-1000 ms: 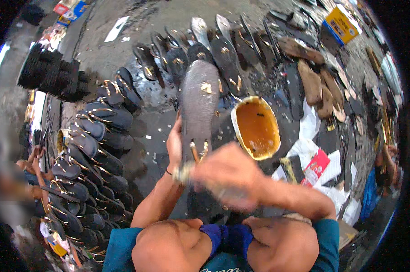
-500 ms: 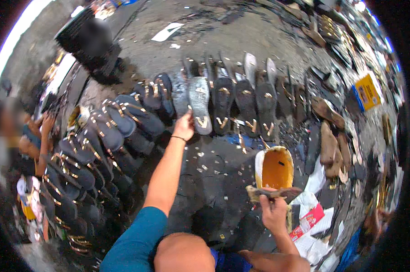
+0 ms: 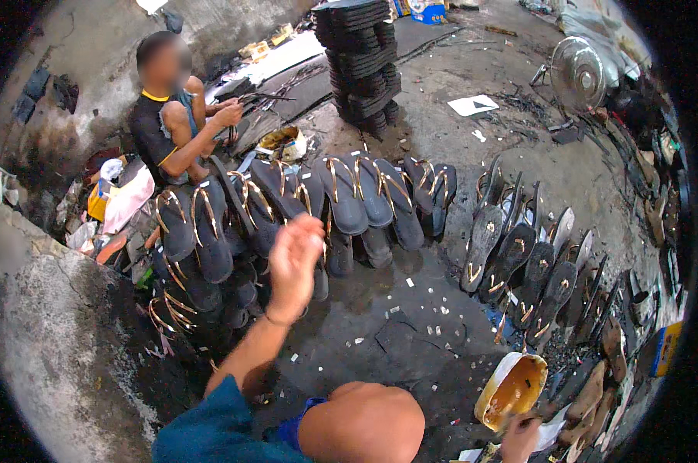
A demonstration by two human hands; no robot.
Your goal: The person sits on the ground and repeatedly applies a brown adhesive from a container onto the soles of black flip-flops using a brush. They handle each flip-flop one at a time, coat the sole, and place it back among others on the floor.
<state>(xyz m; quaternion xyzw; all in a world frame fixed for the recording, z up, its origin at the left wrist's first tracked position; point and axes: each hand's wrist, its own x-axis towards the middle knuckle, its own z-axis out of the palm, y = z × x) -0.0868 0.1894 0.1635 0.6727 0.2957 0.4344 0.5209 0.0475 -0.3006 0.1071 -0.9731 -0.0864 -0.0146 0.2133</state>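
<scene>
My left hand (image 3: 295, 266) is raised over the floor with its fingers apart and nothing in it; it is motion-blurred. Just beyond it lies a fanned row of black sandals with gold straps (image 3: 341, 197). My right hand (image 3: 520, 438) shows only partly at the bottom edge. Its fingers are curled on a small dark stick-like brush at the rim of a white can of orange-brown glue (image 3: 511, 390). My knee (image 3: 360, 424) fills the lower middle.
Another person (image 3: 167, 116) sits at the back left, working with thin straps. More sandals lean in a row on the right (image 3: 534, 266) and pile up on the left (image 3: 194, 262). A stack of black soles (image 3: 360, 62) and a metal fan (image 3: 576, 73) stand behind.
The view has swung left. My left hand, which reached out to the sandal row with a grey sole, has pulled back empty. My right hand stays by the glue can.
</scene>
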